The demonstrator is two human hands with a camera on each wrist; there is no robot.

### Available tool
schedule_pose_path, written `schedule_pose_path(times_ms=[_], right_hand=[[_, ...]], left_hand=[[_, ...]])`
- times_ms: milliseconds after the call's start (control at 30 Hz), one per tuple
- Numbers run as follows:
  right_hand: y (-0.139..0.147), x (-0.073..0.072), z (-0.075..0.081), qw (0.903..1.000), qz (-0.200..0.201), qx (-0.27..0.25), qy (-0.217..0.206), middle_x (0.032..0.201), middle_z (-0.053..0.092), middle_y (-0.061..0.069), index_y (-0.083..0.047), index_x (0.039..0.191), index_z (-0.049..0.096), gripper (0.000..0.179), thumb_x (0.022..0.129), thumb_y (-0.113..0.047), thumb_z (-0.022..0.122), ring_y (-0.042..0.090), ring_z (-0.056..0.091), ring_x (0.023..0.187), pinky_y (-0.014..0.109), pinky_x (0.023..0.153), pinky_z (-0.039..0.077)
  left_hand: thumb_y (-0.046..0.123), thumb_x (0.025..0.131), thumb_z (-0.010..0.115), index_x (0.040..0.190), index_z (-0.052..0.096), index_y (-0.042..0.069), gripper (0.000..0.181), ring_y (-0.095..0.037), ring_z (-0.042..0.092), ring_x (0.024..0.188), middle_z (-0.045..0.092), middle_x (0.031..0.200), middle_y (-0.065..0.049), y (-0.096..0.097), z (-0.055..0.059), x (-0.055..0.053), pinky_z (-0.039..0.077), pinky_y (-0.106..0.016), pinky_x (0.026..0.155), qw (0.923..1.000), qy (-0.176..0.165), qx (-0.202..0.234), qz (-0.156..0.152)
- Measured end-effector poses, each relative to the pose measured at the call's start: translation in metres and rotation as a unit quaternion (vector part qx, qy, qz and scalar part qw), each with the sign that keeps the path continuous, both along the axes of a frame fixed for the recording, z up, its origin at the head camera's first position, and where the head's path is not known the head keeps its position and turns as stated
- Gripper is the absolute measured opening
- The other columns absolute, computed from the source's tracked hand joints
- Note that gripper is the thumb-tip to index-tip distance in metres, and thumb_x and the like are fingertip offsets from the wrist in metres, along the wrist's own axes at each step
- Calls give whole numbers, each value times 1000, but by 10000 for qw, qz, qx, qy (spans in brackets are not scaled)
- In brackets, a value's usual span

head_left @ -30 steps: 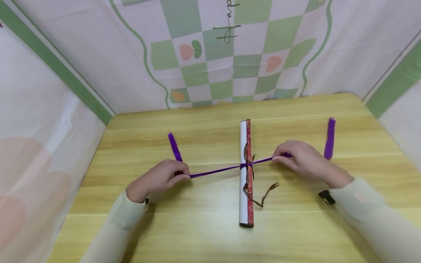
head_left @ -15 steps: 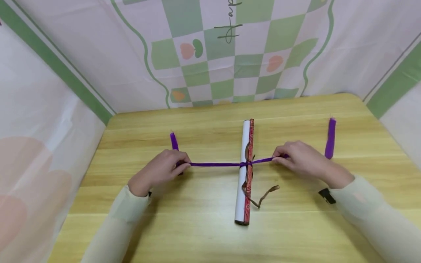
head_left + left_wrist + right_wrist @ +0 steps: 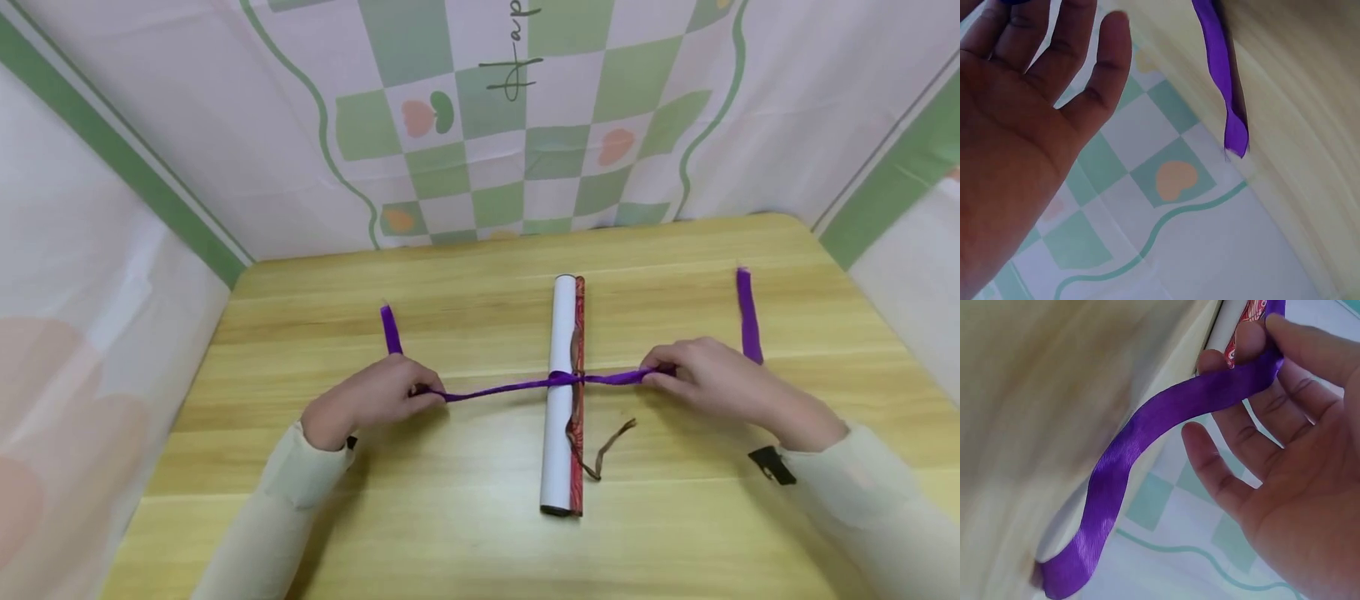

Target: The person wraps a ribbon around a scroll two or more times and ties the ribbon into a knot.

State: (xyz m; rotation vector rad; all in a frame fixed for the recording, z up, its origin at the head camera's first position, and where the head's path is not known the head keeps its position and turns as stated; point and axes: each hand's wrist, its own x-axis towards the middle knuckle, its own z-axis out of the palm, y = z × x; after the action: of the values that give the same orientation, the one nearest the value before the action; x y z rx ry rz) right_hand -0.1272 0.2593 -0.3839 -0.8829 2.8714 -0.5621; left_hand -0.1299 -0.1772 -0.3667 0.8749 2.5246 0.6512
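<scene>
A rolled white scroll (image 3: 561, 333) with a red patterned strip (image 3: 577, 487) along its right side lies upright on the table in the head view. Around its middle goes a purple ribbon (image 3: 498, 389), crossed or knotted there. My left hand (image 3: 378, 392) pinches the ribbon left of the scroll, and my right hand (image 3: 712, 379) pinches it on the right, between thumb and forefinger. Both loose ribbon ends trail beyond the hands; the right wrist view shows one purple tail (image 3: 1113, 469) hanging from the fingers. A brown cord (image 3: 600, 462) lies partly over the red strip.
The wooden table (image 3: 465, 317) meets a white and green checked cloth (image 3: 487, 158) at its back edge. Similar cloth (image 3: 90, 250) hangs on the left side.
The ribbon has slackened a little on both sides, and its knot looks looser. My right hand has shifted slightly right and nearer. The scroll has turned slightly back and forth.
</scene>
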Motion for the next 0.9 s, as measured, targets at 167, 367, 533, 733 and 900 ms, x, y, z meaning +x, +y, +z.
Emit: schedule_pose_path(times_ms=[167, 367, 533, 733, 900], right_hand=[[-2, 4, 0, 9997, 45, 19, -245, 92, 76, -14, -18, 103, 79, 6, 100, -19, 74, -3, 62, 79, 27, 72, 56], [0, 7, 0, 9991, 27, -32, -422, 85, 72, -14, -17, 102, 79, 7, 100, -18, 73, -5, 50, 68, 22, 63, 47], [2, 9, -1, 9985, 66, -77, -540, 85, 73, -15, -18, 99, 80, 6, 100, -19, 74, -6, 50, 68, 21, 63, 47], [2, 10, -2, 9971, 83, -106, -748, 86, 72, -15, -19, 99, 80, 6, 100, -21, 74, -5, 51, 69, 21, 63, 46], [0, 12, -2, 9961, 111, -115, -869, 86, 73, -15, -19, 98, 79, 6, 100, -22, 74, -5, 52, 69, 21, 63, 47]], left_hand=[[17, 106, 65, 108, 80, 10, 17, -6, 53, 69, 76, 91, -2, 5, 1, 4, 48, -21, 66, 9996, 44, 277, -77], [23, 107, 65, 103, 79, 10, 19, -3, 41, 60, 58, 72, 6, 11, 10, 8, 38, -19, 59, 9983, -129, 563, -112], [26, 107, 65, 98, 76, 11, 21, -2, 39, 63, 56, 74, 9, 15, 16, 12, 37, -20, 61, 9917, -498, 1123, -368], [13, 106, 63, 100, 75, 11, 13, -8, 59, 86, 73, 98, -5, 30, 16, 12, 52, -30, 81, 9665, -700, 2281, -951], [3, 104, 65, 106, 77, 5, 13, -20, 64, 114, 70, 124, -13, 53, 16, 8, 52, -32, 97, 9444, -528, 2966, -1315]])
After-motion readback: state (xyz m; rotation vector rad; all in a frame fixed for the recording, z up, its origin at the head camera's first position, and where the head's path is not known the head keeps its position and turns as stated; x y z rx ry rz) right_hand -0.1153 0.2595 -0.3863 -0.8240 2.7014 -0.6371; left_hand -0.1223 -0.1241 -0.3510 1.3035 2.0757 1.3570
